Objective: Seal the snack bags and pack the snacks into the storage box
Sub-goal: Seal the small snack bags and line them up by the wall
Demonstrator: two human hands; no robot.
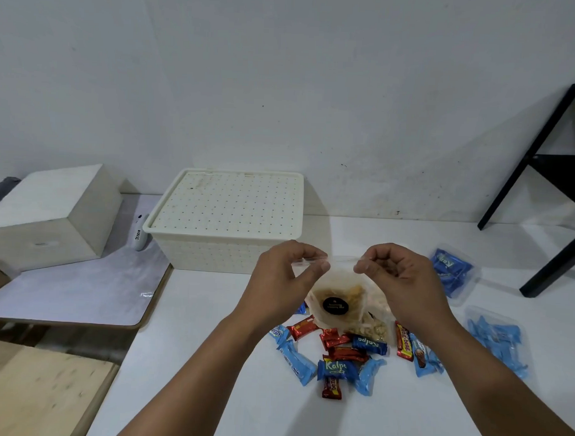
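My left hand and right hand pinch the clear plastic snack bag by its top. It hangs over loose wrapped snacks on the white table; the lidded cream storage box stands against the white wall.

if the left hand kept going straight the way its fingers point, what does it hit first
Probably the right hand: the left hand points across the clear snack bag top they both pinch, though depth is unclear.

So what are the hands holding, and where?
Both hands hold one clear snack bag by its top edge: the left hand pinches the left end, the right hand the right end. The bag hangs above the table.
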